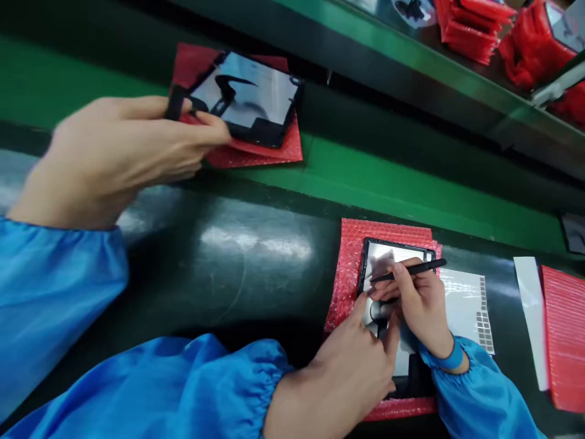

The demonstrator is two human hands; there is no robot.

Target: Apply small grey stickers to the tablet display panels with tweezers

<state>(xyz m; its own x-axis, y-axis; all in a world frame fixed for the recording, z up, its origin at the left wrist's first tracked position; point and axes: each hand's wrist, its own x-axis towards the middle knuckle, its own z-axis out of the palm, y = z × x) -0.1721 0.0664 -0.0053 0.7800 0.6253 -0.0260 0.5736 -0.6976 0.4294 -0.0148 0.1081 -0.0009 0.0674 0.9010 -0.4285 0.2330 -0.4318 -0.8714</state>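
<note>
A black-framed panel with a shiny silver face (402, 364) lies on red bubble wrap (350, 262) at the lower right. My left hand (338, 372) reaches in from the left and bears on the panel, fingers bent around a small black piece (381, 326). Its exact grip is partly hidden. Over the panel's upper part, my right hand (423, 302) holds slim black tweezers (425, 266), pointing left. A blue band circles that wrist. Both my hands are close together.
At upper left, a co-worker's hand (123, 146), blurred, grips a black part on another panel (269, 91) over red wrap. A white sheet with small grey squares (464, 305) lies beside my panel. More red wrap (564, 335) is at right. A shelf (425, 52) carries red-wrapped packs.
</note>
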